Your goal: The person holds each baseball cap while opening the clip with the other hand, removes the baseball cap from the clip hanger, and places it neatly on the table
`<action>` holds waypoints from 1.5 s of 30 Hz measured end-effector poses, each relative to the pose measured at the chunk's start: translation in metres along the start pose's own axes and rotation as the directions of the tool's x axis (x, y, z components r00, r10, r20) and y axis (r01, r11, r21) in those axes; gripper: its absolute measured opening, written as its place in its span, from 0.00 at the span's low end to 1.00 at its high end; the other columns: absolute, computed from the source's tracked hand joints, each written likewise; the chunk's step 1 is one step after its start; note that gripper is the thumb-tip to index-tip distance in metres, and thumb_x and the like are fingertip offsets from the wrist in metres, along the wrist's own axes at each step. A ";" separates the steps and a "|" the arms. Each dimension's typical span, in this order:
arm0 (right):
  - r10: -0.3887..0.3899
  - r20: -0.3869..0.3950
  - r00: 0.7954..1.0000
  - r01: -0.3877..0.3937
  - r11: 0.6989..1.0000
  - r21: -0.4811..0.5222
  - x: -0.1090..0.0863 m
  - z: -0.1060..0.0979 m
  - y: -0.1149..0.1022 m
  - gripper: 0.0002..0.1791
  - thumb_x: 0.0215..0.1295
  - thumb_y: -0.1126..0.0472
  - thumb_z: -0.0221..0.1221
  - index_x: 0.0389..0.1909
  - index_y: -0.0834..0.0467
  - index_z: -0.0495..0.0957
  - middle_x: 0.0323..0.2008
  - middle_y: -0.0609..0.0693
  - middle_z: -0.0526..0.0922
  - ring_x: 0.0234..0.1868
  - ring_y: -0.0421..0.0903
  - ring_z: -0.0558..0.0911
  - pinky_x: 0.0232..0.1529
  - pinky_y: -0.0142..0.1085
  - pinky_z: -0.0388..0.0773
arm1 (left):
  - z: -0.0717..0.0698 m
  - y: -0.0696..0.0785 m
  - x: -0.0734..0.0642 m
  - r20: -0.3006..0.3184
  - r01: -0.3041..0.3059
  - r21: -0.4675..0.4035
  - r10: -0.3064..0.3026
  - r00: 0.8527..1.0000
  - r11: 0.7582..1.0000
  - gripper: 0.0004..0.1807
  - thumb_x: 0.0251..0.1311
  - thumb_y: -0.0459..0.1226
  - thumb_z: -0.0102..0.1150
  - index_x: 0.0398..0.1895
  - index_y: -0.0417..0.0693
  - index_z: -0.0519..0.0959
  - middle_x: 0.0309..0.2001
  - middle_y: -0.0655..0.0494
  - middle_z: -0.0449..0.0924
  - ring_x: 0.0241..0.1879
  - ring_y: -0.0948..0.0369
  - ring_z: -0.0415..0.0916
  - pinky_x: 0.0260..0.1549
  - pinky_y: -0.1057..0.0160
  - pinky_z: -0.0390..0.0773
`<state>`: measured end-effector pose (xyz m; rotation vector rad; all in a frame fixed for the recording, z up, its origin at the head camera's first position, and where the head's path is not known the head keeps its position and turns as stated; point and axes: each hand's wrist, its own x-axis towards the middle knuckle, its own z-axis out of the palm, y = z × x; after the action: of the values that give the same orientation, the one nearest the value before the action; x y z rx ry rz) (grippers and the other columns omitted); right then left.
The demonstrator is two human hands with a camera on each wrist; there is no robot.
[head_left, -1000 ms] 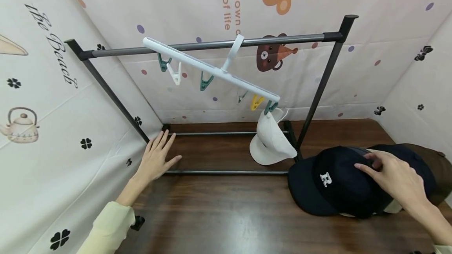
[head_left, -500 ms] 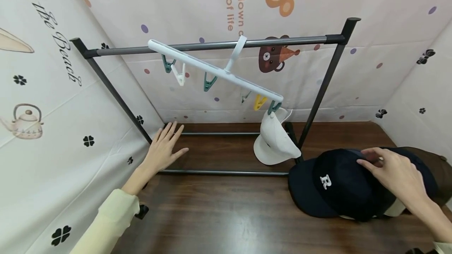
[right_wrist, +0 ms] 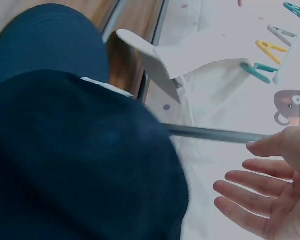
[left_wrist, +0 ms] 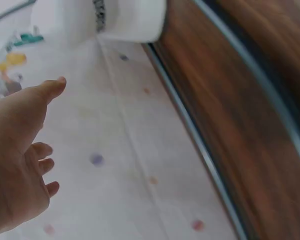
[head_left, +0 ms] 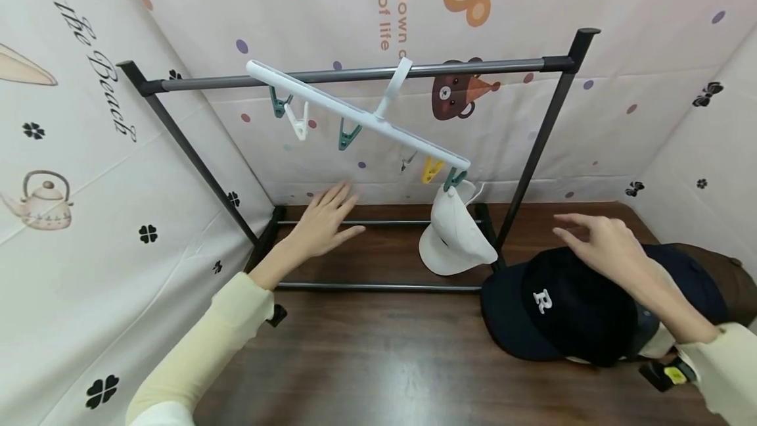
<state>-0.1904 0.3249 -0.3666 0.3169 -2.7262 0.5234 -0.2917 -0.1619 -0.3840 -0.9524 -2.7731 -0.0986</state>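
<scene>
A white cap hangs from a green clip at the low right end of a tilted white hanger. Several other clips, among them a yellow clip and a white clip, dangle along it with nothing in them. My left hand is raised with fingers spread, below the hanger and left of the white cap, holding nothing. Over a navy cap with a white R, my right hand hovers with relaxed fingers; in the right wrist view it is apart from the cap.
The hanger hooks over the top bar of a black metal rack. Behind the navy cap lie another dark cap and a brown cap. Printed cloth walls the left, back and right of the brown wooden surface.
My left hand has moved right, away from the rack's left post toward the white cap. My right hand has lifted off the navy cap and shifted forward and left.
</scene>
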 end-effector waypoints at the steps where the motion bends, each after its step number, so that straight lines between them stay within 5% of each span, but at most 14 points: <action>1: 0.000 0.023 1.000 0.000 1.000 0.014 0.006 -0.001 -0.003 0.18 0.71 0.60 0.62 0.56 0.65 0.82 0.16 0.51 0.76 0.10 0.38 0.55 0.14 0.32 0.55 | -0.003 0.006 0.007 0.008 -0.019 -0.008 0.020 1.000 1.000 0.42 0.73 0.58 0.53 0.82 0.47 0.56 0.82 0.42 0.49 0.82 0.45 0.47 0.78 0.39 0.52; 5: -0.029 0.142 0.989 0.017 0.996 0.086 0.030 0.000 -0.018 0.20 0.74 0.58 0.60 0.59 0.68 0.80 0.30 0.62 0.86 0.10 0.39 0.58 0.17 0.33 0.59 | -0.015 0.035 0.032 0.018 -0.106 -0.057 0.107 0.994 0.993 0.38 0.75 0.56 0.52 0.79 0.45 0.62 0.78 0.41 0.60 0.79 0.45 0.55 0.76 0.40 0.58; 7: -0.068 0.202 0.977 0.046 0.993 0.111 0.042 0.002 -0.027 0.22 0.75 0.59 0.59 0.60 0.70 0.78 0.39 0.67 0.88 0.14 0.43 0.72 0.21 0.36 0.71 | -0.019 0.051 0.045 0.034 -0.129 -0.087 0.133 0.991 0.988 0.35 0.75 0.55 0.51 0.77 0.45 0.65 0.77 0.42 0.64 0.78 0.46 0.59 0.75 0.41 0.60; 10: -0.131 0.291 0.948 0.098 0.987 0.126 0.057 0.007 -0.041 0.25 0.75 0.59 0.59 0.62 0.74 0.75 0.51 0.72 0.85 0.35 0.59 0.88 0.37 0.47 0.85 | -0.022 0.072 0.063 0.065 -0.143 -0.137 0.153 0.986 0.980 0.33 0.77 0.53 0.49 0.77 0.46 0.66 0.76 0.45 0.67 0.77 0.48 0.61 0.75 0.43 0.61; 13: -0.159 0.371 0.915 0.115 0.984 0.139 0.069 0.011 -0.054 0.29 0.75 0.57 0.59 0.65 0.76 0.71 0.58 0.75 0.80 0.56 0.69 0.83 0.52 0.58 0.82 | -0.020 0.088 0.081 0.070 -0.143 -0.179 0.158 0.985 0.973 0.30 0.78 0.51 0.48 0.76 0.46 0.67 0.75 0.45 0.68 0.76 0.49 0.63 0.75 0.46 0.63; 19: -0.180 0.430 0.885 0.094 0.972 0.214 0.087 0.022 -0.076 0.31 0.77 0.56 0.56 0.67 0.77 0.68 0.59 0.76 0.78 0.57 0.68 0.83 0.55 0.57 0.82 | -0.015 0.110 0.110 0.023 -0.066 -0.346 0.079 0.997 0.936 0.27 0.79 0.44 0.47 0.75 0.41 0.67 0.72 0.44 0.71 0.72 0.50 0.70 0.68 0.50 0.74; 23: -0.175 0.437 0.882 0.063 0.964 0.259 0.099 0.031 -0.087 0.29 0.79 0.56 0.54 0.68 0.75 0.69 0.55 0.73 0.82 0.51 0.65 0.86 0.50 0.55 0.84 | -0.013 0.116 0.126 0.052 0.018 -0.566 0.013 0.999 0.824 0.29 0.81 0.41 0.42 0.80 0.40 0.58 0.78 0.45 0.63 0.76 0.51 0.63 0.74 0.53 0.67; 26: -0.163 0.446 0.880 0.034 0.959 0.282 0.107 0.037 -0.093 0.27 0.79 0.56 0.53 0.68 0.72 0.71 0.54 0.71 0.84 0.49 0.64 0.87 0.48 0.53 0.85 | -0.012 0.118 0.136 0.082 0.066 -0.735 -0.008 0.997 0.675 0.30 0.82 0.40 0.37 0.82 0.43 0.52 0.81 0.48 0.55 0.80 0.53 0.55 0.77 0.56 0.60; 30: -0.127 0.471 0.873 -0.031 0.949 0.314 0.114 0.044 -0.095 0.28 0.78 0.56 0.54 0.69 0.70 0.70 0.58 0.71 0.81 0.54 0.65 0.85 0.52 0.53 0.84 | -0.012 0.122 0.145 0.088 0.088 -0.887 -0.020 0.996 0.454 0.27 0.83 0.38 0.34 0.81 0.42 0.56 0.80 0.47 0.57 0.80 0.54 0.54 0.78 0.57 0.59; 32: -0.111 0.484 0.868 -0.069 0.938 0.340 0.117 0.047 -0.095 0.27 0.78 0.58 0.55 0.69 0.71 0.70 0.59 0.71 0.81 0.57 0.66 0.84 0.54 0.53 0.83 | -0.012 0.124 0.149 0.090 0.097 -0.919 -0.035 0.995 0.382 0.26 0.83 0.37 0.35 0.79 0.40 0.59 0.79 0.46 0.60 0.79 0.54 0.56 0.77 0.58 0.60; 34: -0.093 0.500 0.861 -0.115 0.922 0.370 0.118 0.048 -0.094 0.27 0.77 0.60 0.56 0.70 0.71 0.68 0.59 0.71 0.81 0.58 0.65 0.83 0.56 0.52 0.83 | -0.011 0.125 0.152 0.104 0.113 -0.933 -0.044 0.994 0.343 0.25 0.83 0.38 0.36 0.78 0.41 0.62 0.78 0.47 0.63 0.79 0.55 0.58 0.77 0.59 0.61; 41: -0.044 0.556 0.830 -0.255 0.857 0.449 0.115 0.048 -0.090 0.29 0.77 0.65 0.54 0.74 0.71 0.62 0.60 0.70 0.80 0.57 0.61 0.84 0.53 0.46 0.84 | -0.006 0.125 0.156 0.187 0.183 -0.948 -0.009 0.982 0.261 0.27 0.82 0.42 0.41 0.79 0.44 0.62 0.79 0.49 0.61 0.79 0.57 0.57 0.77 0.58 0.60; 45: -0.040 0.553 0.832 -0.281 0.829 0.483 0.114 0.050 -0.092 0.28 0.79 0.61 0.52 0.73 0.71 0.64 0.60 0.69 0.81 0.59 0.60 0.83 0.56 0.45 0.82 | -0.004 0.125 0.155 0.203 0.201 -0.957 -0.010 0.979 0.210 0.27 0.82 0.41 0.41 0.78 0.40 0.62 0.78 0.46 0.61 0.79 0.55 0.57 0.78 0.57 0.60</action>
<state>-0.2839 0.2047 -0.3387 0.4900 -3.0870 1.4772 -0.3337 0.0291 -0.3470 -0.9136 -2.6555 -2.1475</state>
